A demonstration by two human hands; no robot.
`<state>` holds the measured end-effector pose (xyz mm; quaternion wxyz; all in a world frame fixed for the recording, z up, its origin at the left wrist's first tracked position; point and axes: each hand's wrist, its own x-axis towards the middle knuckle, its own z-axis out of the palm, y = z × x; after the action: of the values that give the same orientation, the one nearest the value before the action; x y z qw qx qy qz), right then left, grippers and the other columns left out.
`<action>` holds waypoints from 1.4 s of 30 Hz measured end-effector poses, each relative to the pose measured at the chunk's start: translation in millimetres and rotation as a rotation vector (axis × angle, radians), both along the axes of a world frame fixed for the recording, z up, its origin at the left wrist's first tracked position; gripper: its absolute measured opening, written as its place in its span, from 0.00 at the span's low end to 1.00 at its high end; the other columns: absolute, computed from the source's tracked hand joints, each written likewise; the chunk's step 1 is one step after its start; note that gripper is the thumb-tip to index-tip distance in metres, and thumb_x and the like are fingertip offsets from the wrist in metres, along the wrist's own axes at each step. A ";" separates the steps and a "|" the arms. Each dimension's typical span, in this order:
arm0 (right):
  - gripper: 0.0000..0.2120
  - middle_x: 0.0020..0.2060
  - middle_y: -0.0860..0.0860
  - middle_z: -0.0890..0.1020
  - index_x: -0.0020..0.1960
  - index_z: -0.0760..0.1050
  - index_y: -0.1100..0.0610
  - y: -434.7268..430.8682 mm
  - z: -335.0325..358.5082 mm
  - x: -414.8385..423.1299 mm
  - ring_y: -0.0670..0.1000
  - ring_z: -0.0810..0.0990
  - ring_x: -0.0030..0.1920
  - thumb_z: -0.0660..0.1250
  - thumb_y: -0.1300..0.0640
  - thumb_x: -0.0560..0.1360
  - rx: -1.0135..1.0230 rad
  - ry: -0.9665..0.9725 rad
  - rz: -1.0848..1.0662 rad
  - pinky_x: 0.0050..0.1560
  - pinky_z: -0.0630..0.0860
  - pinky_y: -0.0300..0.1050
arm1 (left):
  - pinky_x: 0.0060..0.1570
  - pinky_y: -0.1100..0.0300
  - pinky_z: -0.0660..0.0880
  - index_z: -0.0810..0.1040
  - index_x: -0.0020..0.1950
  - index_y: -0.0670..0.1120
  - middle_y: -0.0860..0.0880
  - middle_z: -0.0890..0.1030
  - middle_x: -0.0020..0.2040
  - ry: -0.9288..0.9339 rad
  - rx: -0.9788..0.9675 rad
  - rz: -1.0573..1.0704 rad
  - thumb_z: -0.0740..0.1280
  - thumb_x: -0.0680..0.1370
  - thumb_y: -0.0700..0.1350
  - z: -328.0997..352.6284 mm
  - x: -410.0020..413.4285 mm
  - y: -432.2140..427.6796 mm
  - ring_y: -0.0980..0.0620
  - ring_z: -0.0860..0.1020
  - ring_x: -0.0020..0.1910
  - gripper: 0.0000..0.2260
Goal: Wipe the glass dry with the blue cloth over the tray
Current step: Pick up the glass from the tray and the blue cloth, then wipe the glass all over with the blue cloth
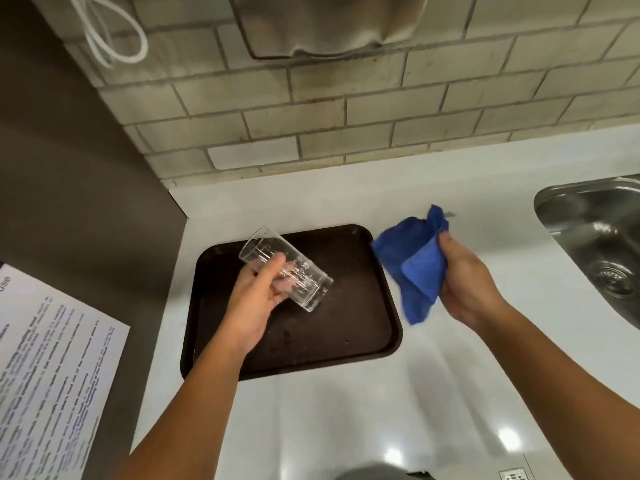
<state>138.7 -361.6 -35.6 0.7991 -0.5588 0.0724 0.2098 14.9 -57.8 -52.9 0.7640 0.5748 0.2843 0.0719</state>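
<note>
My left hand (258,296) grips a clear drinking glass (304,282), tilted on its side above the dark brown tray (363,337) on the white counter. The glass's open mouth points up and to the left. My right hand (464,282) holds a crumpled blue cloth (414,261) just past the tray's right edge, over the counter. Cloth and glass are apart, with a gap between them. Small water drops speckle the tray's surface.
A steel sink (599,244) with its drain lies at the right. A tiled wall (311,126) rises behind the counter, and a dark panel (69,185) stands at the left with a printed sheet (52,375) on it. White counter (346,427) extends in front of the tray.
</note>
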 end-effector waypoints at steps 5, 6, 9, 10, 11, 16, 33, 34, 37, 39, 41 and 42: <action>0.17 0.57 0.47 0.89 0.60 0.85 0.53 38.3 47.4 -58.2 0.46 0.86 0.59 0.60 0.48 0.87 -0.213 -0.467 0.195 0.62 0.81 0.46 | 0.67 0.41 0.82 0.82 0.75 0.44 0.39 0.88 0.69 -0.007 -0.320 0.020 0.67 0.85 0.62 20.8 2.3 -50.7 0.41 0.87 0.65 0.27; 0.16 0.60 0.48 0.88 0.63 0.84 0.55 44.9 50.9 -68.3 0.48 0.85 0.61 0.59 0.51 0.87 -0.261 -0.604 0.269 0.64 0.79 0.49 | 0.63 0.43 0.84 0.84 0.73 0.44 0.39 0.88 0.68 -0.010 -0.333 0.021 0.66 0.86 0.63 22.8 3.5 -58.2 0.41 0.88 0.63 0.26; 0.22 0.83 0.49 0.67 0.82 0.68 0.53 65.4 46.0 -86.3 0.45 0.62 0.84 0.57 0.54 0.89 -0.469 -0.962 0.526 0.84 0.59 0.46 | 0.50 0.51 0.87 0.91 0.60 0.48 0.42 0.91 0.59 -0.052 -0.343 0.006 0.64 0.87 0.56 20.4 3.8 -74.2 0.46 0.91 0.54 0.18; 0.24 0.86 0.47 0.61 0.84 0.64 0.51 70.2 41.8 -89.7 0.42 0.54 0.86 0.56 0.51 0.89 -0.538 -1.013 0.569 0.86 0.52 0.44 | 0.49 0.53 0.88 0.89 0.60 0.48 0.45 0.92 0.56 -0.058 -0.346 0.012 0.65 0.87 0.52 19.0 1.2 -78.0 0.49 0.91 0.52 0.14; 0.25 0.87 0.46 0.56 0.85 0.61 0.49 73.1 38.2 -92.1 0.41 0.49 0.86 0.55 0.48 0.89 -0.593 -1.036 0.591 0.86 0.48 0.41 | 0.48 0.56 0.87 0.86 0.62 0.49 0.48 0.93 0.54 -0.068 -0.351 0.012 0.66 0.85 0.49 18.0 -2.7 -81.4 0.52 0.91 0.51 0.11; 0.24 0.88 0.44 0.55 0.84 0.62 0.44 77.0 21.7 -87.0 0.41 0.46 0.86 0.56 0.52 0.89 -0.578 -0.980 0.581 0.84 0.48 0.37 | 0.48 0.61 0.84 0.72 0.81 0.39 0.32 0.81 0.75 0.031 -0.224 0.025 0.56 0.89 0.33 12.1 -11.0 -83.5 0.36 0.85 0.66 0.20; 0.19 0.75 0.51 0.80 0.78 0.75 0.51 95.1 9.2 -83.0 0.47 0.77 0.75 0.56 0.55 0.90 -0.298 -0.525 0.336 0.75 0.73 0.44 | 0.42 0.52 0.87 0.88 0.63 0.46 0.44 0.93 0.51 0.083 -0.225 0.147 0.66 0.86 0.61 35.9 10.1 -69.5 0.46 0.93 0.46 0.21; 0.17 0.67 0.53 0.86 0.73 0.79 0.53 95.4 7.6 -84.7 0.50 0.84 0.67 0.56 0.56 0.90 -0.284 -0.486 0.281 0.69 0.78 0.48 | 0.41 0.52 0.87 0.89 0.62 0.46 0.43 0.93 0.52 0.089 -0.238 0.157 0.67 0.85 0.62 36.6 10.4 -71.0 0.45 0.93 0.46 0.22; 0.15 0.54 0.53 0.88 0.63 0.81 0.50 95.5 6.5 -96.2 0.55 0.86 0.55 0.55 0.54 0.90 -0.348 -0.583 0.177 0.58 0.83 0.56 | 0.45 0.51 0.87 0.89 0.61 0.45 0.41 0.93 0.55 0.097 -0.310 0.189 0.66 0.85 0.64 34.8 10.3 -69.8 0.43 0.92 0.48 0.24; 0.16 0.66 0.43 0.84 0.71 0.76 0.38 93.2 5.8 -107.7 0.49 0.83 0.66 0.54 0.49 0.90 -0.422 -0.795 0.268 0.68 0.79 0.47 | 0.43 0.52 0.86 0.89 0.60 0.44 0.40 0.92 0.55 0.111 -0.340 0.203 0.65 0.85 0.64 33.5 8.7 -65.6 0.43 0.92 0.47 0.26; 0.19 0.77 0.39 0.76 0.79 0.69 0.37 89.8 -1.4 -110.1 0.44 0.73 0.78 0.54 0.49 0.90 -0.430 -0.873 0.320 0.77 0.70 0.41 | 0.41 0.52 0.87 0.88 0.60 0.42 0.39 0.92 0.53 0.112 -0.361 0.205 0.66 0.85 0.64 32.6 7.7 -64.4 0.43 0.92 0.45 0.26; 0.19 0.76 0.42 0.77 0.79 0.70 0.43 88.5 -3.0 -106.4 0.46 0.74 0.77 0.54 0.51 0.90 -0.400 -0.806 0.304 0.78 0.71 0.45 | 0.40 0.52 0.87 0.89 0.59 0.43 0.40 0.92 0.52 0.107 -0.347 0.207 0.66 0.85 0.63 32.4 8.6 -66.0 0.43 0.92 0.44 0.25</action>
<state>32.3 -273.1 -38.6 0.6003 -0.7429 -0.2872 0.0727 23.6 -123.7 -20.5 0.8238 0.4054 0.3901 0.0691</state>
